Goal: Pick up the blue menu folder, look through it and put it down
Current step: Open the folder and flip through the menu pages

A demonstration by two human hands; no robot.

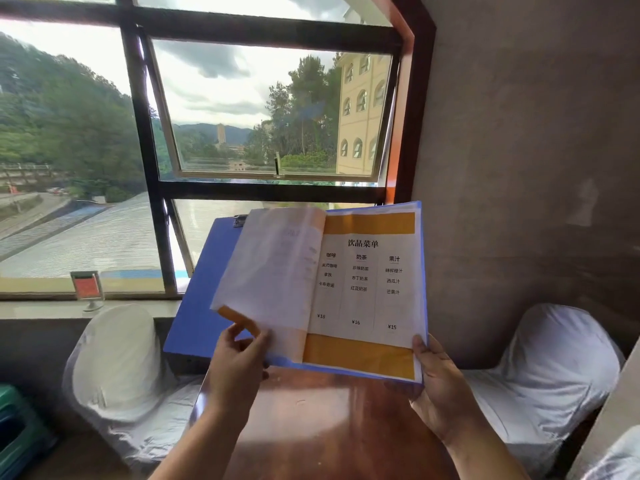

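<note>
Blue menu folder [204,306] open, aloft over surface [329,420]; right hand [438,389] clamps right edge, left hand [235,368] pinches half-turned page [273,271].

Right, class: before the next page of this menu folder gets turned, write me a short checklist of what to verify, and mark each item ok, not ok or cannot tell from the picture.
1. Right hand supports the blue menu folder at its lower right corner: ok.
2. Left hand pinches the lower corner of the lifted page: ok.
3. Only one page is in that grip: cannot tell.
4. Folder is held up off the wooden table: ok.
5. Drinks page lies flat and readable: ok.
6. Opened front cover clears the window frame: cannot tell.
</note>
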